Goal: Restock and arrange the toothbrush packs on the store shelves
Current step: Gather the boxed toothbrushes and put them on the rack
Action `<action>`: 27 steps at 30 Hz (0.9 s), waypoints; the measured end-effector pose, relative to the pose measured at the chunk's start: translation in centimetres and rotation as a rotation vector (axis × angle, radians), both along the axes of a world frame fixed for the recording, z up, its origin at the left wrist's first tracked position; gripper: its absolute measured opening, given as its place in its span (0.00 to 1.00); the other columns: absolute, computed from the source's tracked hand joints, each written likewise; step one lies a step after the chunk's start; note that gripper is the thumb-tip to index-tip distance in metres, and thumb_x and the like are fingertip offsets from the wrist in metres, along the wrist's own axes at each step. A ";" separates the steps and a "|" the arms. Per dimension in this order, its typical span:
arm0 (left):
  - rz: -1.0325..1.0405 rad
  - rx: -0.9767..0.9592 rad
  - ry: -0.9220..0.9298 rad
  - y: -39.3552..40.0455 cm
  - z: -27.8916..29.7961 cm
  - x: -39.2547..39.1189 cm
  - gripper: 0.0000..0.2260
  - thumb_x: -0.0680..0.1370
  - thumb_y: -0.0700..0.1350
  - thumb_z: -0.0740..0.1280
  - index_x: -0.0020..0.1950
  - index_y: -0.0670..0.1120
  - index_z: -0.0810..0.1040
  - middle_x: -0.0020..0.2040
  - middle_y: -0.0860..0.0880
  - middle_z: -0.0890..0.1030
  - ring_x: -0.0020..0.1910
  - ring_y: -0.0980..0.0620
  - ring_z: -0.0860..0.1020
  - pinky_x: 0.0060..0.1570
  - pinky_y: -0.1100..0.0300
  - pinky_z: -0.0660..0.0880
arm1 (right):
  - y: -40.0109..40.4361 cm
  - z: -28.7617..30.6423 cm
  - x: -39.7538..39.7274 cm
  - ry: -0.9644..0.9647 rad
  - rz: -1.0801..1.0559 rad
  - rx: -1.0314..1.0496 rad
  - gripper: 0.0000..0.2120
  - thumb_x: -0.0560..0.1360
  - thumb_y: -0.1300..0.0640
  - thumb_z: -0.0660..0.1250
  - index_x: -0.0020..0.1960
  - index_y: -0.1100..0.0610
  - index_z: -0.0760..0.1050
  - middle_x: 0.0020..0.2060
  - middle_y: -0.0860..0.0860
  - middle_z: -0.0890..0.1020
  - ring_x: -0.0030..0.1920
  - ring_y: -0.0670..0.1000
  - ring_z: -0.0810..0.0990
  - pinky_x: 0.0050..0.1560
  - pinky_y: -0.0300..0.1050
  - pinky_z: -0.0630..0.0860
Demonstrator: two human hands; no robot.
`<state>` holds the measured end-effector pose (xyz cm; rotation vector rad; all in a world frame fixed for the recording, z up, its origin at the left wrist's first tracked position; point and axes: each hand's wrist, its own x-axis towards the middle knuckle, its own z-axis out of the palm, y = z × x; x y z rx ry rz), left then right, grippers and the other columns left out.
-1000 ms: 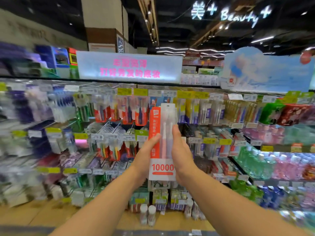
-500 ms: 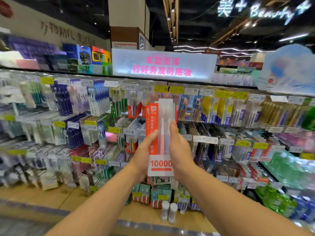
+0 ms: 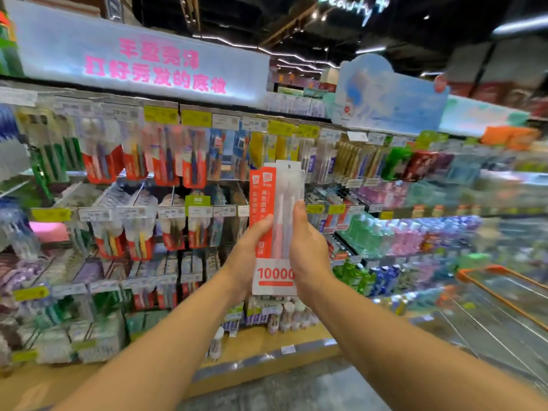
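Note:
I hold a small stack of toothbrush packs (image 3: 275,209) upright in front of the shelf, orange and white with "10000" printed at the bottom. My left hand (image 3: 247,259) grips the stack's left edge and my right hand (image 3: 308,250) grips its right edge, thumbs on the front. Behind the stack, rows of hanging toothbrush packs (image 3: 166,161) fill the pegs of the shelves (image 3: 189,117). A second row of packs (image 3: 142,232) hangs lower down.
Bottles of mouthwash (image 3: 394,235) line the shelves to the right. An orange-rimmed wire shopping basket (image 3: 504,295) sits at the far right. A lit sign with pink characters (image 3: 142,63) runs above the shelves. Small bottles (image 3: 284,318) stand on the wooden bottom shelf.
My view has swung to the right and tilted; the wire basket has come into sight. Both hands keep the same hold on the packs, which now sit a little right of centre.

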<state>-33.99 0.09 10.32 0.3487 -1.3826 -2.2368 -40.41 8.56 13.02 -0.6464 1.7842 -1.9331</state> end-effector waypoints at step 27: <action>-0.057 -0.058 -0.093 12.6 -2.7 -35.1 0.30 0.72 0.62 0.71 0.69 0.47 0.80 0.61 0.37 0.85 0.53 0.37 0.85 0.56 0.43 0.82 | 14.0 -2.8 -34.6 0.008 -0.072 -0.158 0.15 0.77 0.44 0.71 0.57 0.53 0.75 0.49 0.53 0.88 0.45 0.56 0.89 0.47 0.56 0.86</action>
